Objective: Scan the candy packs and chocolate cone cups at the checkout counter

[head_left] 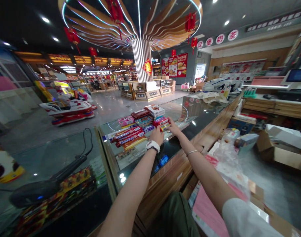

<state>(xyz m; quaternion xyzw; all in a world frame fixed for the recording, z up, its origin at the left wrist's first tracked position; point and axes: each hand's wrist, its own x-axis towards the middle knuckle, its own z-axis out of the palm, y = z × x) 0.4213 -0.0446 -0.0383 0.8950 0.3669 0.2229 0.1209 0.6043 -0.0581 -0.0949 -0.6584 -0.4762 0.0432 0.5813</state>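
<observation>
The glass worktop [205, 115] lies below your left hand [157, 135] and right hand [174, 127] and extends well past the right one; its gloss suggests a slippery surface, so lift small packs rather than push them. Beyond both hands, the white box [154, 110] lies flat at the far side of the group; its straight edge may serve you as a guide. The patterned blue box [144, 121] lies beyond and to the left of your left hand, with the pink box [126, 120] farther left. Long red sticks [129, 136] lie side by side, slightly askew, to the left of that hand; keep the wrist raised so that the white wristband [153, 145] clears them. For a steady hold, press both ends of the red rolls [161, 121] lightly and evenly. These rolls lie just beyond your left hand, their right end at the right fingertips; the yellow roll [164, 126] lies along their near side, between your hands. Your left fingers are curled at the near left end; your right hand is partly spread, thumb apart from forefinger. Whether either pinches a roll cannot be told.
</observation>
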